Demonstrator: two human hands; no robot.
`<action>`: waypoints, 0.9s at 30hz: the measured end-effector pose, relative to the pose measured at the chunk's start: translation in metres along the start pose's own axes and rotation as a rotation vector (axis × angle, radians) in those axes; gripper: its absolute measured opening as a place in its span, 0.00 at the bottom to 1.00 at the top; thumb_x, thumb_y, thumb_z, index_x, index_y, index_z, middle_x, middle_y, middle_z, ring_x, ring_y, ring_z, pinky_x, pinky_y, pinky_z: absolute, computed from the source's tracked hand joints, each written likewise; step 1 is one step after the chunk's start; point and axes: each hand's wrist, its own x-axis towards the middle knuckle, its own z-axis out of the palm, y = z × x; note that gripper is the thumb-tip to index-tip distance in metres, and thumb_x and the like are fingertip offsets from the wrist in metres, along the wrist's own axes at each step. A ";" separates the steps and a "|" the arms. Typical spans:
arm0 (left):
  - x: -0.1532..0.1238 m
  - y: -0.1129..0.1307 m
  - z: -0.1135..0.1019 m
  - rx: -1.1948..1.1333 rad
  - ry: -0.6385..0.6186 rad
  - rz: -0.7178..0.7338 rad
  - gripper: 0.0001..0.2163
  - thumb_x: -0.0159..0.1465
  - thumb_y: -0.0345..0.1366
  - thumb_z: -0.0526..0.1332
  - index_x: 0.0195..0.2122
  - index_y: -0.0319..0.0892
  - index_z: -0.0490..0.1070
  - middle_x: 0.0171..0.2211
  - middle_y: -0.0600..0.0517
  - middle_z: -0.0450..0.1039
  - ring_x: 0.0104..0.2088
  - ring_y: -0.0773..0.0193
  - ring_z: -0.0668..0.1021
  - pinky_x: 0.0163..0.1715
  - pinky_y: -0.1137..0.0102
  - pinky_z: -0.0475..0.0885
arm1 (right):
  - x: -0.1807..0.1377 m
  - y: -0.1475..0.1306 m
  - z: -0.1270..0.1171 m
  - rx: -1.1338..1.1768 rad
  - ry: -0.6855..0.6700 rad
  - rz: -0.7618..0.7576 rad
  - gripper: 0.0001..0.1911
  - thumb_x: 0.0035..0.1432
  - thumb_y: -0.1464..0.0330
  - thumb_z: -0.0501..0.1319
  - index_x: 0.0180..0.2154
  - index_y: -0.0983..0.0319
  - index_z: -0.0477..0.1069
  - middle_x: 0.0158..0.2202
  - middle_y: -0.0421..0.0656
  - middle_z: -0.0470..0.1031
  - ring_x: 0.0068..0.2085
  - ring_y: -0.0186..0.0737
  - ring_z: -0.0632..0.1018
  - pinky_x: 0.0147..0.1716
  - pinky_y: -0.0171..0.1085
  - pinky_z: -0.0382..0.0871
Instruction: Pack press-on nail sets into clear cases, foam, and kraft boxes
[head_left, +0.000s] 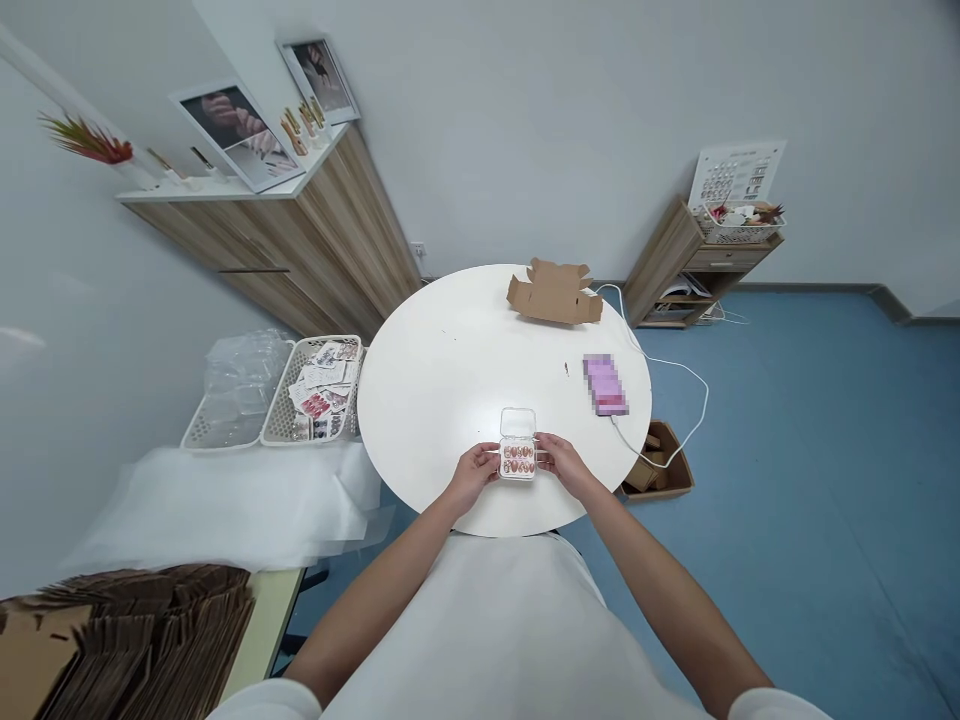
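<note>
A small clear plastic case [517,472] of press-on nails rests at the front of the round white table [435,400], its transparent lid [518,423] raised away from me. Inside are several reddish-brown patterned nails in two rows. My left hand [474,474] grips the case's left side with fingers and thumb. On the opposite side, my right hand [561,460] holds the right edge, fingers closed against it. An unfolded brown cardboard box [555,292] lies at the table's far side. To the right is a blurred purple phone [605,385] with a white cable [675,362].
Left of the table, a white basket [274,420] holds nail cards beside stacked clear cases [244,375]. White foam sheets [247,500] and flattened cardboard [150,640] lie nearer. A carton [679,478] stands under the table's right edge. Wooden cabinets [330,220] stand behind left.
</note>
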 end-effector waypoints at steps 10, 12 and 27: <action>-0.004 0.000 0.009 -0.088 -0.030 -0.052 0.18 0.47 0.36 0.66 0.39 0.40 0.66 0.32 0.48 0.73 0.32 0.66 0.75 0.34 0.67 0.69 | 0.008 -0.016 -0.004 0.066 -0.092 -0.037 0.14 0.47 0.64 0.61 0.39 0.56 0.66 0.42 0.44 0.72 0.38 0.38 0.74 0.36 0.40 0.69; -0.004 -0.001 0.008 -0.106 -0.023 -0.049 0.18 0.48 0.36 0.66 0.39 0.40 0.66 0.33 0.47 0.73 0.32 0.65 0.75 0.34 0.68 0.69 | 0.006 -0.016 -0.005 0.093 -0.142 -0.032 0.14 0.47 0.62 0.61 0.37 0.56 0.66 0.44 0.43 0.70 0.38 0.38 0.74 0.35 0.42 0.70; -0.007 0.007 0.014 -0.238 -0.004 -0.094 0.13 0.55 0.40 0.60 0.38 0.40 0.67 0.35 0.46 0.72 0.32 0.66 0.75 0.34 0.69 0.70 | 0.001 -0.007 -0.003 0.211 -0.178 -0.102 0.13 0.41 0.66 0.65 0.33 0.59 0.73 0.48 0.44 0.68 0.47 0.41 0.69 0.47 0.41 0.63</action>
